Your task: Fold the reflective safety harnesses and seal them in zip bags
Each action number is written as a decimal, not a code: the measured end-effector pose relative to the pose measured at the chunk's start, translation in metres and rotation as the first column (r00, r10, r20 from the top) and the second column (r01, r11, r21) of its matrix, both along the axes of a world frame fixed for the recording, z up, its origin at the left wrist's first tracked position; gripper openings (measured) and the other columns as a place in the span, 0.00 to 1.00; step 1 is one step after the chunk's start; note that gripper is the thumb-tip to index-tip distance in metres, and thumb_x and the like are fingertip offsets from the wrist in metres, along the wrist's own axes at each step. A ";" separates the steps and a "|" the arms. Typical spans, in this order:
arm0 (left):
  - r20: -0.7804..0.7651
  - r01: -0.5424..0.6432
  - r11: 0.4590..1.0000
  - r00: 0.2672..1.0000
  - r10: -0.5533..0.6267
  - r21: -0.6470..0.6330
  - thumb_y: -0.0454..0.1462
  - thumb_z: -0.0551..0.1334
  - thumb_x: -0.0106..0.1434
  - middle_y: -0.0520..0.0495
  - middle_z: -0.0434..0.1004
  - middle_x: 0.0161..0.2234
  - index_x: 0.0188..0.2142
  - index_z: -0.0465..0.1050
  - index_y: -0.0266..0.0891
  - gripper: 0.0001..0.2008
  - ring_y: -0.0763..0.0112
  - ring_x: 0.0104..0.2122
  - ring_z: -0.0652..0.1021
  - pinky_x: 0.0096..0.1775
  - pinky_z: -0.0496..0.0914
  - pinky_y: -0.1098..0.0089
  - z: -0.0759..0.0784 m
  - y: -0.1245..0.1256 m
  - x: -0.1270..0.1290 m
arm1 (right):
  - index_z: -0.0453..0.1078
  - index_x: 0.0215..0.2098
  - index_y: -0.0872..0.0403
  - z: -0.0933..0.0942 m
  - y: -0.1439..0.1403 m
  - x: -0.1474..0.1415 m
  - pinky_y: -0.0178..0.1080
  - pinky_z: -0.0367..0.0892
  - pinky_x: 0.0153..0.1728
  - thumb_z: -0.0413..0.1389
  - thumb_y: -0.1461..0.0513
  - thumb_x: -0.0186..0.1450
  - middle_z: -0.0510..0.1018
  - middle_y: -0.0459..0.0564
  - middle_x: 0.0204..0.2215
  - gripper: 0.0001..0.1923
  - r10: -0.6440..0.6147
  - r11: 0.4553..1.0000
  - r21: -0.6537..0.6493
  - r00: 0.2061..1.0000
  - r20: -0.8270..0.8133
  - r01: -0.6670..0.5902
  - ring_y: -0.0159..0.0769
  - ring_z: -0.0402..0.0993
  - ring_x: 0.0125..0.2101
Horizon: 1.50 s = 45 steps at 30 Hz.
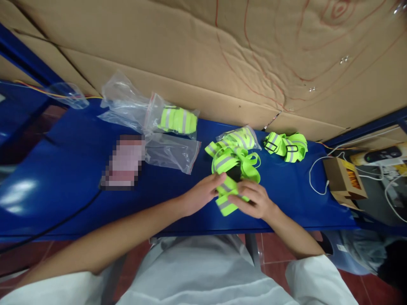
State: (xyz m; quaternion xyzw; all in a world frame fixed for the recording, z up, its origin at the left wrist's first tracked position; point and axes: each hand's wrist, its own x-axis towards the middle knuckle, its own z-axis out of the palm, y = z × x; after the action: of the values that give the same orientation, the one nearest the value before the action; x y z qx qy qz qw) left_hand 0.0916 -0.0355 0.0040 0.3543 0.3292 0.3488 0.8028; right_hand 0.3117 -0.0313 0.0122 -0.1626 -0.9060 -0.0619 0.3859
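A neon yellow-green reflective strap [227,192] with a grey stripe is gripped between my two hands near the table's front edge. My left hand [203,192] has its fingers closed on the strap's left side. On the other side, my right hand [254,199] pinches the folded strap, and some fingertips are hidden by the bands. More loops of the same webbing [233,161] lie just beyond my hands, around a dark patch. Behind them, touching the loops, is a clear bag [246,137] with folded strap inside.
Another loose strap bundle [288,147] with black buckles lies at the right. Left are a bagged strap [178,120], clear plastic bags [171,150], a blurred-out device [124,161] with a black cable and a clear cup [68,95]. An open cardboard box [343,180] stands far right.
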 end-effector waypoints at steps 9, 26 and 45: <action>0.043 -0.106 0.982 0.993 0.114 -0.155 0.53 0.78 0.54 0.44 0.85 0.40 0.46 0.82 0.36 0.28 0.63 0.40 0.82 0.45 0.72 0.67 -0.006 0.015 -0.006 | 0.66 0.67 0.50 -0.005 0.009 0.002 0.52 0.75 0.51 0.50 0.43 0.76 0.79 0.61 0.51 0.30 -0.132 0.953 -0.263 0.988 0.082 0.149 0.50 0.78 0.53; -0.229 0.419 -0.091 0.652 0.723 0.904 0.38 0.63 0.74 0.48 0.84 0.38 0.50 0.80 0.47 0.09 0.68 0.38 0.82 0.44 0.73 0.67 -0.006 -0.002 -0.021 | 0.74 0.64 0.45 0.012 0.006 0.018 0.42 0.75 0.43 0.56 0.63 0.74 0.78 0.51 0.43 0.21 -0.447 0.782 -0.580 0.855 -0.263 0.230 0.38 0.77 0.42; -0.456 0.557 0.111 0.531 0.715 0.823 0.36 0.64 0.64 0.38 0.77 0.57 0.56 0.75 0.39 0.20 0.51 0.54 0.78 0.57 0.69 0.51 0.008 0.001 -0.013 | 0.71 0.57 0.50 0.011 0.009 0.013 0.35 0.75 0.42 0.59 0.60 0.73 0.82 0.46 0.39 0.15 -0.206 0.439 -0.890 0.978 0.036 0.125 0.33 0.82 0.39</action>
State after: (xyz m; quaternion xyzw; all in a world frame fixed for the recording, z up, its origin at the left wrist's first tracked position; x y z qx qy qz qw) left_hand 0.0787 -0.0345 0.0116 0.8789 0.3660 0.3030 0.0414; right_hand 0.3248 -0.0223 0.0227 -0.4294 -0.7692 0.3876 0.2714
